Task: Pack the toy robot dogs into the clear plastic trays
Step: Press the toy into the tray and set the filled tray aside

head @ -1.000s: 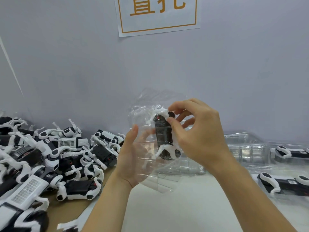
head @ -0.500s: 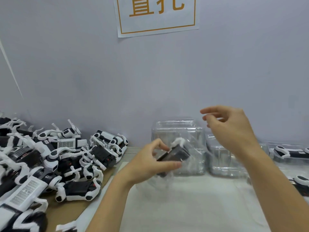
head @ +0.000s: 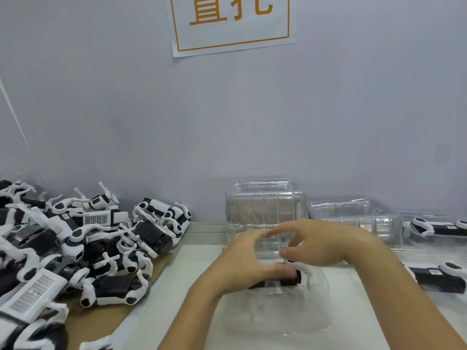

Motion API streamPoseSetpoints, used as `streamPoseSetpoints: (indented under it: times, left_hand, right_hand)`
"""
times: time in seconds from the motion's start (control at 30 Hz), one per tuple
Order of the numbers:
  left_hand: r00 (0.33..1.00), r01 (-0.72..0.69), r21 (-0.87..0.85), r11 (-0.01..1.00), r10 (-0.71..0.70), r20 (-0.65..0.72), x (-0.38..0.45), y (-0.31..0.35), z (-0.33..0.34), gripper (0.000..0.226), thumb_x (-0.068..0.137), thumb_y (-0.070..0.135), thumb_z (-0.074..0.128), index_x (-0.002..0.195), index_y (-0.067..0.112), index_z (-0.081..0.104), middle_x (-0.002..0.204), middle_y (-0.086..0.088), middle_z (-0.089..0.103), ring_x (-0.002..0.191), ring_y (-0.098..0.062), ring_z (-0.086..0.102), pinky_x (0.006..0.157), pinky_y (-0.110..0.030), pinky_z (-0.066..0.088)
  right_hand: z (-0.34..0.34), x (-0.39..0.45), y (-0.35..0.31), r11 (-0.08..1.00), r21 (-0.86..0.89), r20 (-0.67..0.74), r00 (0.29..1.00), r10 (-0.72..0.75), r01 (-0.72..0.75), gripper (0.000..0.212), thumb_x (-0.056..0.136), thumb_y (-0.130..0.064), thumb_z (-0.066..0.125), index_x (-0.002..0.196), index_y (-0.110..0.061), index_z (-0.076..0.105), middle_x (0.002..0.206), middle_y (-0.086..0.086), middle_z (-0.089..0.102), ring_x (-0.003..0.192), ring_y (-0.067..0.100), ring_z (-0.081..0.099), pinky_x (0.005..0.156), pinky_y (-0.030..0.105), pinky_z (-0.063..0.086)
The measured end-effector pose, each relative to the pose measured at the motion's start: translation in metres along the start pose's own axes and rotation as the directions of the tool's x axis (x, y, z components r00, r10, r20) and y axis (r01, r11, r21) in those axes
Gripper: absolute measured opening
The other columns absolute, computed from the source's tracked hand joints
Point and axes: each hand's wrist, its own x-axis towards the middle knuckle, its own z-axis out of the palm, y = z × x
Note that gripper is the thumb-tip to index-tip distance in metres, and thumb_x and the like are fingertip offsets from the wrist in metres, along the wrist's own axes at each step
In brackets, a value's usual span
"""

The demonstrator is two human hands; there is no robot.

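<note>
A black-and-white toy robot dog (head: 293, 278) lies in a clear plastic tray (head: 278, 322) on the white mat in front of me. My left hand (head: 246, 265) grips the dog and the tray's near left side, thumb across the top, hiding most of the toy. My right hand (head: 326, 245) hovers just above it, fingers loosely curved toward the left hand and blurred, with nothing seen between them. A heap of loose toy robot dogs (head: 101, 248) lies at the left.
Two stacks of empty clear trays (head: 265, 210) (head: 353, 218) stand against the wall behind my hands. Packed dogs in trays (head: 439, 228) (head: 437, 276) lie at the right. The heap rests on brown cardboard (head: 113, 317). A paper sign (head: 230, 21) hangs on the wall.
The tray with the dog came down from in front of me onto the mat. My right hand let go, lifted, then dropped back over the tray beside the left hand.
</note>
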Motion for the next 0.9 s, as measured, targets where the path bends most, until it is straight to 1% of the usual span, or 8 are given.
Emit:
streamPoseSetpoints:
  times: [0.07, 0.13, 0.23, 0.33, 0.43, 0.67, 0.8, 0.9]
  left_hand:
    - [0.984, -0.012, -0.102, 0.995, -0.007, -0.179, 0.004, -0.006, -0.007, 0.051, 0.069, 0.07, 0.071, 0.112, 0.042, 0.065, 0.12, 0.027, 0.06, 0.115, 0.008, 0.052, 0.087, -0.012, 0.039]
    - [0.906, 0.055, -0.115, 0.992, -0.098, -0.411, 0.008, -0.012, -0.016, 0.014, 0.086, 0.046, 0.068, 0.09, 0.032, 0.068, 0.095, 0.018, 0.068, 0.094, -0.001, 0.061, 0.072, -0.015, 0.042]
    - [0.789, 0.346, -0.045, 0.937, -0.317, -0.526, 0.007, -0.026, -0.028, 0.021, 0.089, 0.034, 0.057, 0.073, 0.02, 0.057, 0.076, 0.009, 0.066, 0.073, -0.012, 0.064, 0.062, -0.026, 0.045]
    - [0.799, 0.465, -0.125, 0.877, -0.476, -0.368, 0.0, -0.03, -0.031, 0.032, 0.093, 0.037, 0.05, 0.072, 0.014, 0.054, 0.073, -0.005, 0.072, 0.057, -0.021, 0.072, 0.056, -0.028, 0.056]
    - [0.83, 0.465, -0.283, 0.839, -0.524, -0.188, -0.002, -0.023, -0.028, 0.042, 0.099, 0.04, 0.048, 0.089, 0.002, 0.061, 0.072, -0.012, 0.074, 0.053, -0.027, 0.071, 0.045, -0.025, 0.051]
    - [0.935, 0.348, -0.533, 0.771, -0.249, 0.251, -0.002, -0.017, -0.021, 0.052, 0.095, 0.055, 0.05, 0.108, 0.01, 0.073, 0.103, -0.007, 0.077, 0.094, -0.03, 0.075, 0.064, -0.032, 0.06]
    - [0.943, 0.329, -0.53, 0.782, -0.241, 0.23, -0.002, -0.02, -0.021, 0.036, 0.089, 0.039, 0.046, 0.086, 0.028, 0.08, 0.095, 0.0, 0.077, 0.093, -0.025, 0.075, 0.073, -0.032, 0.058]
    - [0.93, 0.348, -0.554, 0.757, -0.351, 0.104, -0.001, -0.03, -0.027, 0.029, 0.096, 0.032, 0.052, 0.093, 0.019, 0.077, 0.088, 0.0, 0.077, 0.075, -0.017, 0.073, 0.071, -0.032, 0.054]
  right_hand:
    - [0.0, -0.001, 0.001, 0.995, -0.076, 0.026, 0.998, 0.06, -0.058, 0.052, 0.095, -0.055, 0.052, 0.146, -0.046, 0.04, 0.147, -0.013, 0.048, 0.133, 0.014, 0.048, 0.109, 0.034, 0.037]
    - [0.0, -0.001, 0.003, 0.988, -0.112, 0.032, 0.993, 0.113, -0.108, 0.049, 0.098, -0.051, 0.049, 0.146, -0.039, 0.043, 0.15, -0.012, 0.046, 0.135, 0.016, 0.046, 0.109, 0.034, 0.036]
    - [-0.001, -0.001, 0.005, 0.979, -0.145, 0.044, 0.987, 0.152, -0.145, 0.047, 0.102, -0.044, 0.046, 0.146, -0.028, 0.047, 0.149, -0.008, 0.048, 0.134, 0.019, 0.047, 0.107, 0.033, 0.038]
    - [0.0, 0.001, 0.007, 0.973, -0.144, 0.02, 0.983, 0.183, -0.178, 0.043, 0.103, -0.039, 0.046, 0.142, -0.023, 0.052, 0.145, -0.004, 0.051, 0.13, 0.02, 0.05, 0.101, 0.03, 0.04]
    - [0.003, 0.005, 0.007, 0.984, -0.091, -0.06, 0.987, 0.149, -0.155, 0.037, 0.103, -0.033, 0.047, 0.135, -0.019, 0.058, 0.136, -0.001, 0.06, 0.122, 0.021, 0.057, 0.094, 0.029, 0.045]
    - [0.022, 0.02, -0.032, 0.973, 0.154, -0.266, 0.956, -0.127, 0.173, 0.037, 0.101, -0.03, 0.049, 0.138, -0.03, 0.052, 0.135, 0.0, 0.056, 0.114, 0.016, 0.058, 0.096, 0.029, 0.047]
    - [0.038, 0.027, -0.047, 0.965, 0.161, -0.258, 0.953, -0.16, 0.205, 0.045, 0.101, -0.026, 0.046, 0.146, -0.026, 0.041, 0.138, 0.004, 0.051, 0.119, 0.022, 0.055, 0.099, 0.034, 0.047]
    - [0.048, 0.03, -0.05, 0.971, 0.161, -0.232, 0.963, -0.134, 0.174, 0.043, 0.101, -0.024, 0.045, 0.143, -0.022, 0.039, 0.133, 0.005, 0.053, 0.114, 0.024, 0.056, 0.095, 0.036, 0.049]
